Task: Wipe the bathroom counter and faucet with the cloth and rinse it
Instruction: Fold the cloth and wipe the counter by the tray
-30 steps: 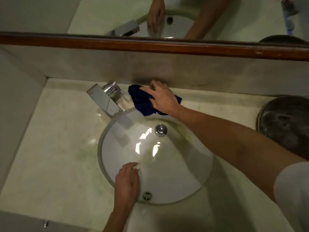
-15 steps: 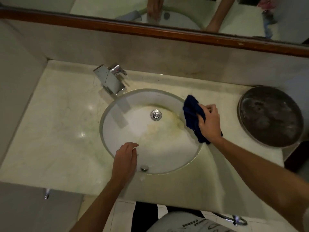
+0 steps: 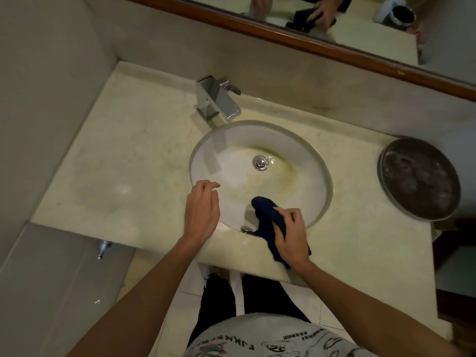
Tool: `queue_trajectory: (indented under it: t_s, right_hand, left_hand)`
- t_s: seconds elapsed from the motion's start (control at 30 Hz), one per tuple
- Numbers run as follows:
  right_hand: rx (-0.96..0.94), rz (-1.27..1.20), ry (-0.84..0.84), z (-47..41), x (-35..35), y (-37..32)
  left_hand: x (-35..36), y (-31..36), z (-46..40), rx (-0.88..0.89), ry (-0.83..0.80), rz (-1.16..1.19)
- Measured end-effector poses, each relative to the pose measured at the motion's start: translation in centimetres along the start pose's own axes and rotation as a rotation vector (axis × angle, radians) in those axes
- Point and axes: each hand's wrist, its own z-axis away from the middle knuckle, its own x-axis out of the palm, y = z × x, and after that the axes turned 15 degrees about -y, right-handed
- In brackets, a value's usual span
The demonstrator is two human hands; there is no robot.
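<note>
My right hand grips a dark blue cloth at the near rim of the white sink basin. The cloth drapes over the rim and the pale marble counter edge beside the overflow hole. My left hand hovers over the near left rim of the basin, fingers loosely curled and holding nothing. The square chrome faucet stands behind the basin at the back left, well away from both hands. A chrome drain plug sits in the stained basin floor.
A round dark metal tray lies on the counter at the right. A wood-framed mirror runs along the back wall above a stone backsplash. A grey wall bounds the counter on the left. The counter's front edge is just below my hands.
My right hand has swept the cloth from behind the faucet, round the right rim, to the near rim. My left hand lifted slightly off the rim. The view has pulled back.
</note>
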Motion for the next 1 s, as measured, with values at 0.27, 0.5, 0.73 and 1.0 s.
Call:
queue_trajectory:
  t_s: [0.27, 0.5, 0.73, 1.0]
  right_hand:
    - [-0.356, 0.233, -0.164, -5.0, 7.6, -9.9]
    - [-0.278, 0.339, -0.190, -18.1, 10.0, -17.3]
    - [-0.114, 0.134, -0.119, -28.9, 6.1, -17.7]
    - [-0.384, 0.166, -0.441, -18.4, 1.1, -8.3]
  left_hand:
    - [-2.1, -2.4, -0.5, -0.124, 0.358, 0.158]
    - [-1.9, -4.3, -0.3, -0.241, 0.466, 0.212]
    - [-0.3, -4.8, -0.5, -0.174, 0.340, 0.029]
    - [0.6, -5.6, -0.2, -0.228, 0.290, -0.086]
